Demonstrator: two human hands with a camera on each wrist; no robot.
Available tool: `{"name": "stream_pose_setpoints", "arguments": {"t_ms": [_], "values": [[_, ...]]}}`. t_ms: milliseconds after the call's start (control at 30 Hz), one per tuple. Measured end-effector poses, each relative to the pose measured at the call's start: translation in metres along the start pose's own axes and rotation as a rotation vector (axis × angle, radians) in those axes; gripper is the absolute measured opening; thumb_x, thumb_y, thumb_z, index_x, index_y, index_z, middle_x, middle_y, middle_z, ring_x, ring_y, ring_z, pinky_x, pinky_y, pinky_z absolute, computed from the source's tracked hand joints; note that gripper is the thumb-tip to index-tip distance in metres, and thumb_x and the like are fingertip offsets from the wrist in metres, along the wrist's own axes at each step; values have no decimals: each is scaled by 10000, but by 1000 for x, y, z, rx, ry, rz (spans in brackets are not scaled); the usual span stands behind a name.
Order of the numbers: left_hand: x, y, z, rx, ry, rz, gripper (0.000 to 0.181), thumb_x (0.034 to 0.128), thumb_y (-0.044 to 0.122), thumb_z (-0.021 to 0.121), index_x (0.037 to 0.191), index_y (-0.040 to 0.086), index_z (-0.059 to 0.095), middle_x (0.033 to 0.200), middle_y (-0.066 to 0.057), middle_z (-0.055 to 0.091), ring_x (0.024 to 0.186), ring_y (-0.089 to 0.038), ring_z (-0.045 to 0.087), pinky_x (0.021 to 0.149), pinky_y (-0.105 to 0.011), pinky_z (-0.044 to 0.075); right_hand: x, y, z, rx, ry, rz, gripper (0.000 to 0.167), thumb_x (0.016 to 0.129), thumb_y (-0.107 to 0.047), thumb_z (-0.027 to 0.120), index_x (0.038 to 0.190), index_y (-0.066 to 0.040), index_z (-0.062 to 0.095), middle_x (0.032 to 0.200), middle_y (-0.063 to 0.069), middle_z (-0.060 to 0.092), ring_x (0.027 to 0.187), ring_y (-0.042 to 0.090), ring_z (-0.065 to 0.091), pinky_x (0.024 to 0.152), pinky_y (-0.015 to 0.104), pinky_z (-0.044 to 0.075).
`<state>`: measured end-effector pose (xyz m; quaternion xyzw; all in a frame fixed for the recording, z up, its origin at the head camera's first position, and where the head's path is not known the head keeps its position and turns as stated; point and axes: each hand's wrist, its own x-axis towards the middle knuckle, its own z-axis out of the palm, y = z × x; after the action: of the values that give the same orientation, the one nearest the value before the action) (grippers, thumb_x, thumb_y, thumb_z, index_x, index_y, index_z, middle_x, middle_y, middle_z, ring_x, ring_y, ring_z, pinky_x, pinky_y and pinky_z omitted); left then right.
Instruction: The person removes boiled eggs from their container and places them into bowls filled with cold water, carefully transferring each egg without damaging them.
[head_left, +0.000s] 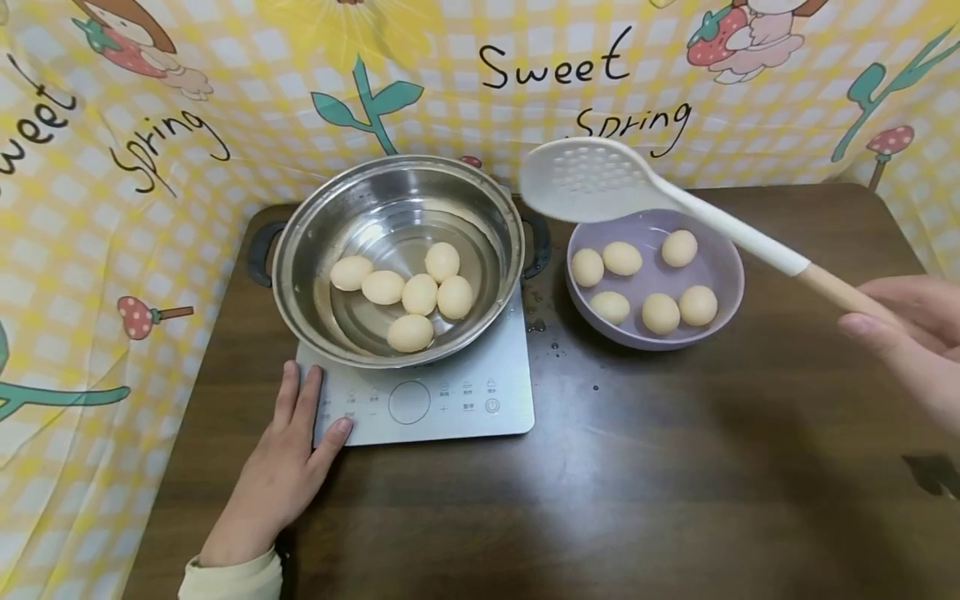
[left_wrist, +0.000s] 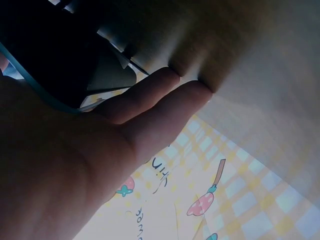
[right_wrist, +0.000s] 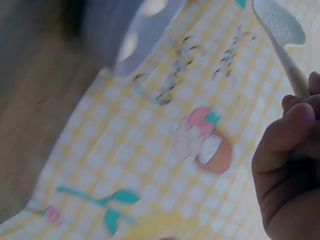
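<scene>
At the right edge of the head view, my right hand grips the wooden handle of a white slotted ladle, whose bowl hangs between the pot and the purple bowl. The right wrist view shows thumb and fingers of the hand curled round the handle, the ladle beyond. My left hand rests with extended fingers at the left front corner of the induction cooker; its fingers look straight in the left wrist view. Several eggs lie in water in the steel pot.
Right of the pot stands a purple bowl holding several eggs. Water drops dot the brown table between them. A checked cloth with printed drawings hangs behind and at the sides. The pot's black handles stick out left and right.
</scene>
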<state>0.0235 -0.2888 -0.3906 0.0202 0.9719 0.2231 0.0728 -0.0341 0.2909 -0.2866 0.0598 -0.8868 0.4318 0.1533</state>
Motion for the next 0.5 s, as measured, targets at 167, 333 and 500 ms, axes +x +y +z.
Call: {"name": "stream_pose_setpoints", "arguments": {"t_ms": [167, 333, 500], "values": [[0, 0, 0, -5, -2, -6, 782, 1074, 444, 462, 1634, 95, 42, 1668, -147, -142, 1384, -604, 244, 983, -714, 322, 16, -31, 19, -111, -111, -309, 126, 933, -72, 733, 1051, -28, 737, 588, -146, 483, 385, -16, 316, 346, 190, 249], [-1, 0, 1, -18, 1, -4, 782, 1074, 441, 468, 1635, 100, 44, 1668, -150, -139, 1380, -610, 245, 986, -714, 321, 30, -57, 49, -227, -130, -554, 495, 980, -546, 595, 994, -76, 750, 626, -185, 544, 474, -56, 388, 465, 160, 338], [-1, 0, -1, -28, 20, 7, 781, 1070, 435, 484, 1638, 112, 55, 1672, -153, -115, 1393, -592, 244, 995, -707, 321, 35, -81, 78, -227, -157, -720, 475, 1034, -534, 494, 933, -121, 705, 622, -192, 518, 481, -43, 365, 440, 203, 339]]}}
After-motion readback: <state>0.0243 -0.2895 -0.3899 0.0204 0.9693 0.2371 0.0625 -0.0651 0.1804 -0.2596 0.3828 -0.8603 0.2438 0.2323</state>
